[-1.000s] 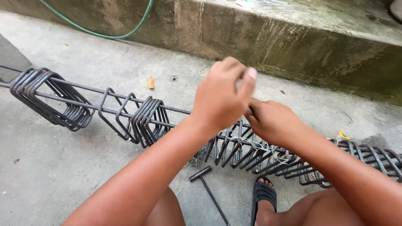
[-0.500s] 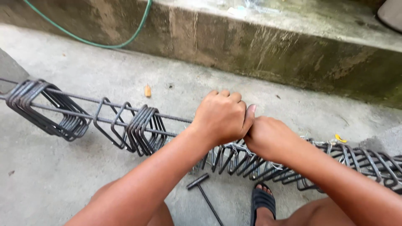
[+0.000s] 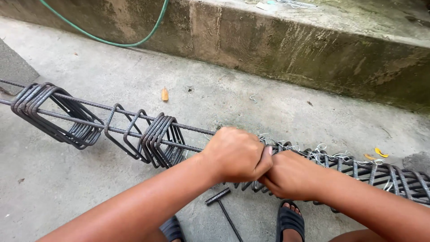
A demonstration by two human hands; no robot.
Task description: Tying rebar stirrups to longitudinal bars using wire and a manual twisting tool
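Both fists cover whatever they grip on the rebar cage (image 3: 134, 130). The cage runs past both side edges; the hose (image 3: 112, 40) exits top.

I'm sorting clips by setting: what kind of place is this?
Probably an outdoor yard or small building site: bare concrete ground, a stained concrete step with a green hose, and a rebar cage under both hands.

Both fists, left hand (image 3: 236, 154) and right hand (image 3: 291, 175), have dropped toward 6 o'clock onto the rebar cage (image 3: 134, 130), now pressed together.
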